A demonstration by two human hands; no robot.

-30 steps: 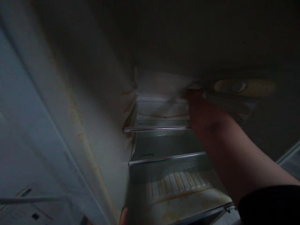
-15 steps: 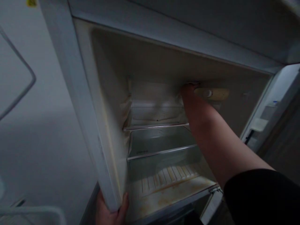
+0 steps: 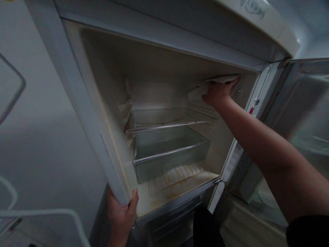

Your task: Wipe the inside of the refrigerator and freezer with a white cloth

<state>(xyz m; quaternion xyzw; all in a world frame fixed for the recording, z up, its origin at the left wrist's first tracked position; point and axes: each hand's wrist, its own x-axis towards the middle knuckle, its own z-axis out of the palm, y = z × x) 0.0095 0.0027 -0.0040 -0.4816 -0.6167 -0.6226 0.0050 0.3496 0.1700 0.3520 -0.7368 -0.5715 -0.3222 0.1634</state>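
Low on the left, my left hand [image 3: 122, 209] is closed round the left side edge of an open refrigerator [image 3: 106, 151], thumb on the inner side. My right hand [image 3: 219, 92] reaches inside, up near the ceiling at the right wall. In it is a thin white cloth [image 3: 222, 79], spread between the fingers and the inner surface; whether it is fabric or paper I cannot tell. A glass shelf [image 3: 164, 126] spans the compartment below. Under that sits a clear drawer [image 3: 171, 156]. The compartment floor [image 3: 180, 192] has brownish stains and a ribbed patch.
The refrigerator door [image 3: 303, 113] stands open at the right. Beneath the compartment is a dark lower section with drawers [image 3: 172, 219]. A white wire rack [image 3: 41, 213] shows at the lower left, beside a pale wall panel [image 3: 51, 147]. My dark-clad leg [image 3: 207, 226] is at the bottom.
My right hand has come forward and right from deep inside, past the yellowish lamp housing, and the cloth now shows. The view has shifted; my left hand keeps its hold on the edge.
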